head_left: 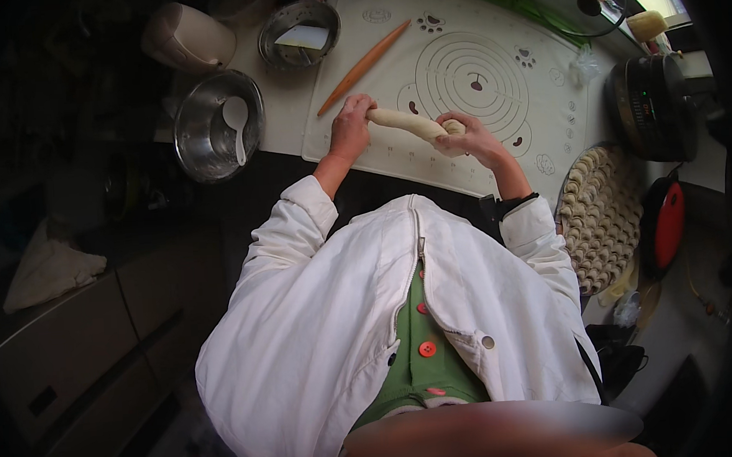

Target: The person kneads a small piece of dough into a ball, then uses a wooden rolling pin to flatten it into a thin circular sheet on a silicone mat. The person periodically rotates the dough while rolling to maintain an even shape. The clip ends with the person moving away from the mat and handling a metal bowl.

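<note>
A thick rope of pale dough [407, 122] stretches between my two hands above the white kneading mat [362, 157], near its front edge. My left hand [351, 127] is closed round the rope's left end. Around the right end, which curls over, the fingers of my right hand [471, 141] are wrapped. Just beyond my left hand a wooden rolling pin [364, 67] with tapered ends lies slantwise on the mat. Printed circles show on the mat behind the dough.
To the left stand a steel bowl [188, 130] holding a white spoon [236, 123], a smaller metal bowl [335, 31] with a white scraper [304, 37], and a pale appliance [188, 38]. At right are a black cooker [652, 106], a round tray full of dumplings [602, 218] and a red-and-black lid-like disc [667, 221].
</note>
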The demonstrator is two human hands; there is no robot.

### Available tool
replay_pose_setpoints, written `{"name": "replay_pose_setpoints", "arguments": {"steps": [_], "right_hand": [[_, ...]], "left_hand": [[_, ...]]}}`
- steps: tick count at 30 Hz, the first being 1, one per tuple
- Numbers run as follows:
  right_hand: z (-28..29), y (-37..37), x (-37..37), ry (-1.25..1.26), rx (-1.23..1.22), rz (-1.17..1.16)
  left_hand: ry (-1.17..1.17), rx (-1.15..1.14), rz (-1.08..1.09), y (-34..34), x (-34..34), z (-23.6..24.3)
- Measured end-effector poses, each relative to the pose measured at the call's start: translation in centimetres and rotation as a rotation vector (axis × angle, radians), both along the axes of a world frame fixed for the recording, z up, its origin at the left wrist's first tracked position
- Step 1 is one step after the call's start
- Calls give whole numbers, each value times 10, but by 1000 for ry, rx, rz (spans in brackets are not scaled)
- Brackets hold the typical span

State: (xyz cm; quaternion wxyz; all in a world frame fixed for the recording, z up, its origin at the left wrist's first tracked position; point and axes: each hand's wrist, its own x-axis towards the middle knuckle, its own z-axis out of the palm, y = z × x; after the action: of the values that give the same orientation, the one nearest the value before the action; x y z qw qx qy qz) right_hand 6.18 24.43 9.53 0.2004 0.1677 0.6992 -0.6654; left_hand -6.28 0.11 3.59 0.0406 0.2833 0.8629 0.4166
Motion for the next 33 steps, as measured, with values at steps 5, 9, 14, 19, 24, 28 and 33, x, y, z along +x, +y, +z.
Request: {"name": "replay_pose_setpoints", "arguments": {"steps": [5, 9, 14, 19, 24, 28, 33], "right_hand": [[15, 0, 18, -47, -401, 44], [33, -5, 23, 67, -344, 93], [39, -16, 25, 130, -233, 70], [33, -22, 30, 172, -189, -78], [28, -22, 28, 172, -322, -251], [22, -26, 24, 86, -482, -356], [15, -30, 18, 62, -632, -520]], "left_hand": [[-459, 645, -93, 17, 3, 16], [-1021, 1014, -213, 18, -1, 39], [-1173, 1032, -281, 19, -1, 67], [-1125, 1088, -294, 22, 0, 71], [-1341, 1174, -343, 14, -11, 56], [-1668, 1122, -256, 7, -4, 46], [-1458, 744, -111, 6, 11, 40]]}}
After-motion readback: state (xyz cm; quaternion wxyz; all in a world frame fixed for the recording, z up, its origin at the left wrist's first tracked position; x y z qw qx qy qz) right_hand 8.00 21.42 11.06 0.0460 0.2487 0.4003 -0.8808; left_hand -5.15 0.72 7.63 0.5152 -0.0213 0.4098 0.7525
